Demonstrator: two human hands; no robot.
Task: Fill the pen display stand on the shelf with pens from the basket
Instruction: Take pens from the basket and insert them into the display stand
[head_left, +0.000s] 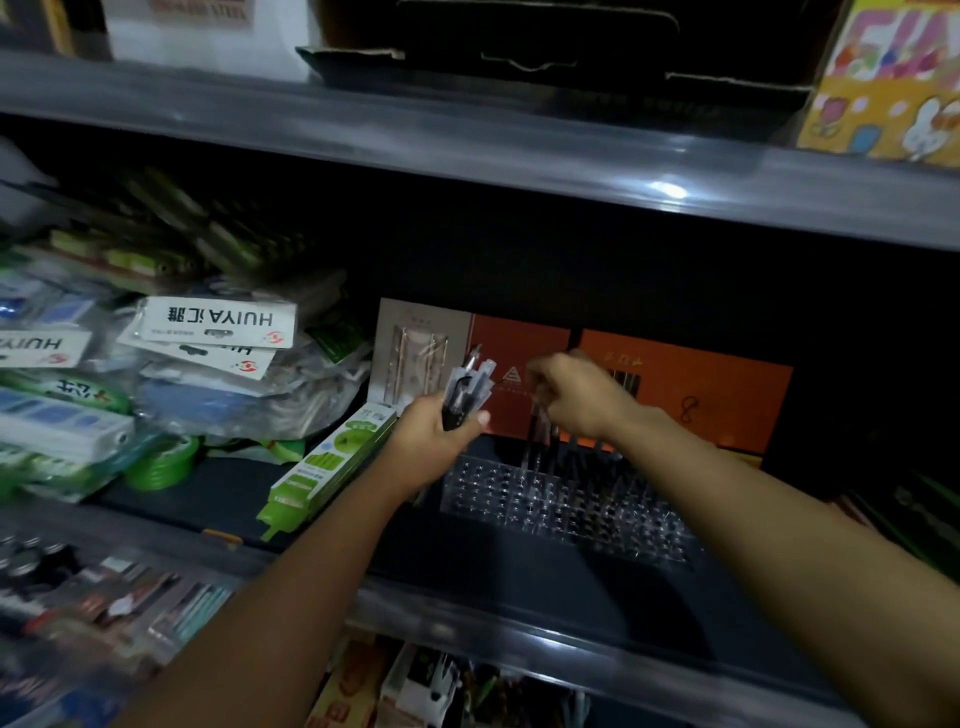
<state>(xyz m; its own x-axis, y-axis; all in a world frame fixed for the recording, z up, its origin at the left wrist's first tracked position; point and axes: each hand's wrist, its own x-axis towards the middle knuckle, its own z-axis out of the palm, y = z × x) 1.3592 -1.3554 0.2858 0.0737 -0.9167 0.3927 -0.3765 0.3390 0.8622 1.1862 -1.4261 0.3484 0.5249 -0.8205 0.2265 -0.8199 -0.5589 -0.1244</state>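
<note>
The left hand (434, 434) is gripping a spare bundle of pens (467, 387) just left of the stand (566, 512), keeping them handy; the right hand (576, 395), fingers pinching one pen (537, 415), is lowering it toward the stand's back holes.

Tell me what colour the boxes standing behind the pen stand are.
Orange boxes, seen in the head view, behind the clear pen stand.

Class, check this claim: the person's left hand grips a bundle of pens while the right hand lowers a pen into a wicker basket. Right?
One error. In the head view the left hand grips the bundle of pens, but the right hand lowers its pen into the clear pen display stand, not a basket.
</note>
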